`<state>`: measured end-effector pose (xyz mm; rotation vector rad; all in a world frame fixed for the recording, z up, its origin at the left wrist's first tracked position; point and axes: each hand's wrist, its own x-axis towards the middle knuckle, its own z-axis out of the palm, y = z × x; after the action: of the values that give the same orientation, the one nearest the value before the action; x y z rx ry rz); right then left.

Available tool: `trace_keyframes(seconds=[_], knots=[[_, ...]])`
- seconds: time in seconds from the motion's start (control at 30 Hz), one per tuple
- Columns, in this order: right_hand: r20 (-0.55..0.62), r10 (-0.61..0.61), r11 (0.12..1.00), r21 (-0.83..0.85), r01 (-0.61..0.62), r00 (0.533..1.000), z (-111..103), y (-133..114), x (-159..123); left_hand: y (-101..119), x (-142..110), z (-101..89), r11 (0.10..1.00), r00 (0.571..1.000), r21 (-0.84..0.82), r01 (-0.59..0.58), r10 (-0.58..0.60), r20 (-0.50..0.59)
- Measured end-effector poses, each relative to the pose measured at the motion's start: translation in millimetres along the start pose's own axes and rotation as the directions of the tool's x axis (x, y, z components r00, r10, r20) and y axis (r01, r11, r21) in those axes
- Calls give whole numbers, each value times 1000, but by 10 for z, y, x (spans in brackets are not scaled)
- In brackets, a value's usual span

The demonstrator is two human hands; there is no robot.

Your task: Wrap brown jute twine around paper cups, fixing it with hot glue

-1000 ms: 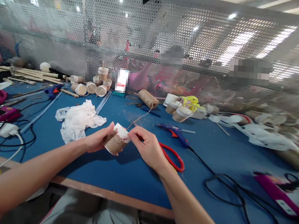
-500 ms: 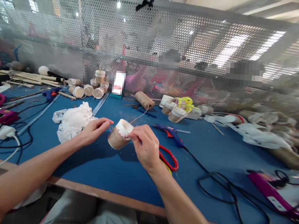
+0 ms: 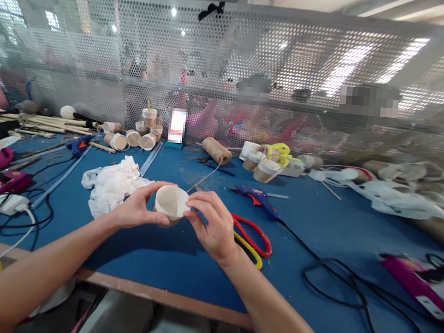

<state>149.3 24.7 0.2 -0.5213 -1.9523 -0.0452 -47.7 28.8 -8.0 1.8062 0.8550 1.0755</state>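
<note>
White cup (image 3: 171,202) tilts its mouth toward the person, between the left hand (image 3: 135,209), fingers curved around its side, and the right hand (image 3: 214,227), fingertips pinching its rim.

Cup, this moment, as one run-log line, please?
left hand: around cup | right hand: pinching cup's rim | twine roll: behind, on table

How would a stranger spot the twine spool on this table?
On the blue table, look along the foot of the perforated partition. Between the lit screen and the white-rimmed cups lies the twine spool, on its side, brown, without a white rim.
</note>
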Motion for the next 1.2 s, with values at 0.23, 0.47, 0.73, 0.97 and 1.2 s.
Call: trace_keyframes(seconds=[0.23, 0.47, 0.73, 0.97, 1.2], knots=[[52, 399, 915, 47, -401, 915, 2, 53, -6, 61, -52, 36, 909, 966, 346, -232, 258, -29], [179, 576, 792, 120, -599, 797, 84, 40, -41, 43, -45, 114, 863, 967, 443, -242, 251, 38], [68, 694, 704, 148, -695, 717, 37, 154, -46, 8, -43, 120, 906, 992, 412, -93, 120, -39], [1, 763, 640, 138, -756, 646, 36, 236, -61, 1, -52, 117, 868, 987, 496, 1, 78, -139], [-42, 801, 596, 139, -791, 597, -23, 302, -45, 53, -112, 113, 908, 961, 402, -117, 205, -184]])
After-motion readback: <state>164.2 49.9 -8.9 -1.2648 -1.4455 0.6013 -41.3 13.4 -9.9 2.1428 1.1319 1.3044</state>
